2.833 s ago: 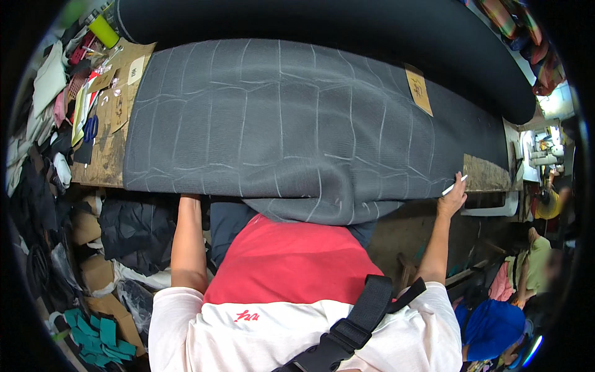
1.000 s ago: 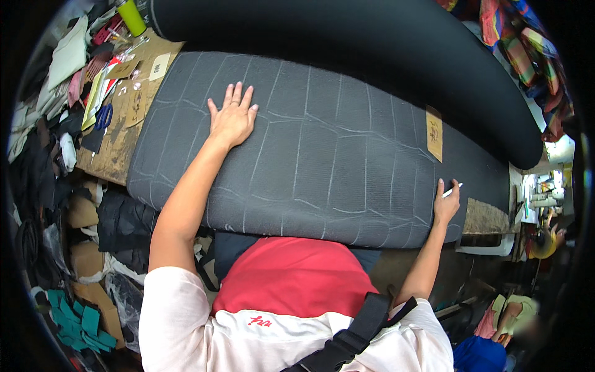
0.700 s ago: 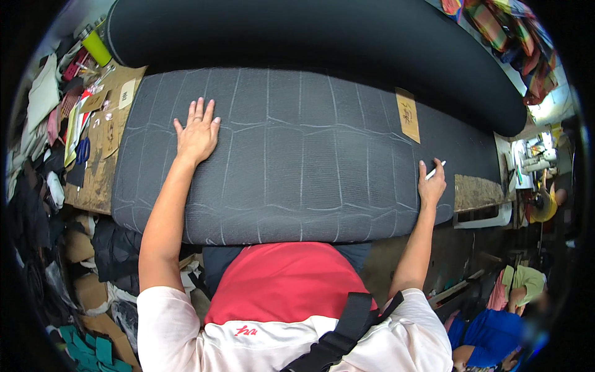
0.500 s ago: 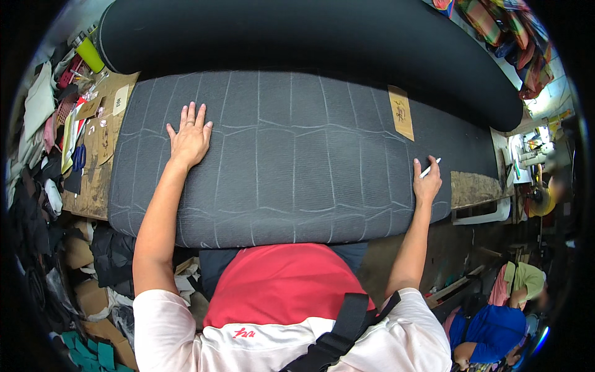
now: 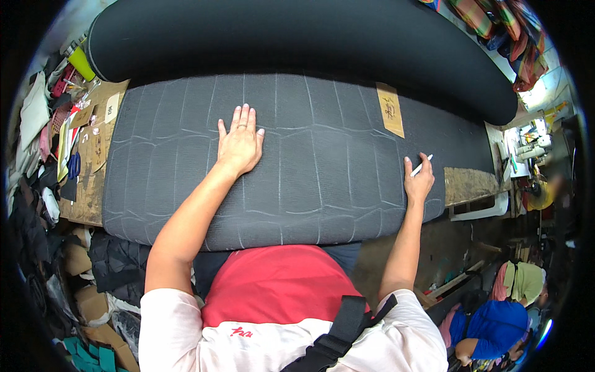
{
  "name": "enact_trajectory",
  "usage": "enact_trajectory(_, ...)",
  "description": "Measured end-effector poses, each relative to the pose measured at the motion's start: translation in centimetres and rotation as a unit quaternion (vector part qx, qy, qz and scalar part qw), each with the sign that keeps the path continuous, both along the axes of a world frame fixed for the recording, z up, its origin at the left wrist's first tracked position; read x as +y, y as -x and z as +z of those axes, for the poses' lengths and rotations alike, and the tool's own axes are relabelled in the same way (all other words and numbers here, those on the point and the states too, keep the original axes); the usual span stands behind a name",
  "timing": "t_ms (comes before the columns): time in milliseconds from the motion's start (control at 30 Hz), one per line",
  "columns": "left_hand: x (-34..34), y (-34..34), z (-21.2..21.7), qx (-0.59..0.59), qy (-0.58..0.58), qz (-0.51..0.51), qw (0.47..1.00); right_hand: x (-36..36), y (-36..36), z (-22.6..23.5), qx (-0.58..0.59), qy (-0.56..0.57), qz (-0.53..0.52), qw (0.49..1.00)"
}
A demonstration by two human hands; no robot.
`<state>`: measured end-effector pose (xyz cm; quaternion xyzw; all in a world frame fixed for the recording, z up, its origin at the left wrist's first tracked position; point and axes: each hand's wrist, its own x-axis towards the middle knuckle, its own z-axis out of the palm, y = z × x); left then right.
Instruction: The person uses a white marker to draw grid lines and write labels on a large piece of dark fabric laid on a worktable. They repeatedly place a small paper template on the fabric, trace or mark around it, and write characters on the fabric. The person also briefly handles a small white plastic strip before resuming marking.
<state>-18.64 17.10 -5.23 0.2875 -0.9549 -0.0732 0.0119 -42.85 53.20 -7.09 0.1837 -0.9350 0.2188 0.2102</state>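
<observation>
Dark grey fabric (image 5: 297,167) lies over the table and hangs past its near edge, its surface crossed by a grid of pale drawn lines. My left hand (image 5: 240,147) rests flat on it, left of the middle, fingers stretched out. At the right end of the cloth, my right hand (image 5: 419,181) holds a slim white pen (image 5: 423,164) between thumb and fingers. Beyond that hand, a tan card template (image 5: 390,111) with handwriting lies on the fabric, apart from both hands.
A thick roll of black material (image 5: 297,40) spans the far side. At left are the worn wooden tabletop (image 5: 87,198), blue scissors (image 5: 74,165) and a lime-green bottle (image 5: 80,62). Scraps and cardboard boxes (image 5: 111,340) fill the lower left. A person in blue (image 5: 496,328) is at lower right.
My left hand has slid right across the fabric, still flat. The right hand keeps hold of the pen in nearly the same place. The whole view has shifted slightly.
</observation>
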Motion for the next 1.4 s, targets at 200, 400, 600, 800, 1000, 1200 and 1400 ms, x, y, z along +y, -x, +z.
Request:
enact_trajectory(200, 0.4, 0.5, 1.3, -0.013, -0.037, 0.013, 0.999, 0.4, -0.2, 0.8, -0.029, -0.038, -0.002, 0.999)
enact_trajectory(400, 4.9, 6.8, 3.0, 0.159, -0.022, -0.012, 0.987, 0.8, -0.3, 0.9, -0.008, -0.027, 0.022, 0.999)
enact_trajectory(600, 9.0, 9.6, 0.6, 0.021, -0.063, -0.063, 0.996, 1.1, 0.1, -0.1, -0.006, -0.017, 0.016, 1.0)
enact_trajectory(800, 8.8, 9.4, -0.2, 0.035, -0.049, -0.072, 0.996, 0.4, 0.4, 1.3, -0.041, -0.015, -0.03, 0.999)
enact_trajectory(1000, 8.4, 8.8, -0.4, 0.038, -0.036, -0.088, 0.995, -5.5, 4.2, 5.1, -0.08, 0.103, 0.027, 0.991)
enact_trajectory(1200, 8.0, 8.8, -0.3, 0.018, -0.006, -0.094, 0.995, -11.5, 5.5, 5.3, -0.132, 0.01, -0.007, 0.991)
enact_trajectory(1400, 8.1, 8.9, -0.1, 0.002, 0.013, -0.09, 0.996, -11.5, 6.4, 6.3, -0.19, -0.044, -0.011, 0.981)
